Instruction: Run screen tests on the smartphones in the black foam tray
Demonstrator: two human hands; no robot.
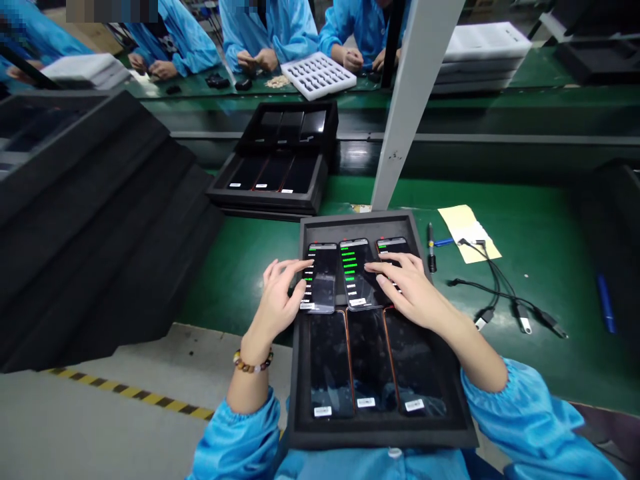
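Observation:
A black foam tray (383,437) rests on the near edge of the green bench and holds several smartphones. Three phones in its upper part have lit screens with green and white lines of text. My left hand (281,293) is at the left lit phone (324,283), index finger stretched over its screen and thumb at its lower left. My right hand (407,283) reaches over the middle lit phone (356,277), a fingertip at its screen, and partly covers the right lit phone (393,245). Below lie three dark phones, including the left dark phone (329,360), with white labels.
Stacked black trays (270,197) with dark phones stand behind; more trays (125,220) lean at left. A metal post (407,113) rises behind my tray. Cables (495,287), a yellow paper (467,233) and a marker (431,248) lie right. Co-workers in blue sit opposite near a white tray (320,75).

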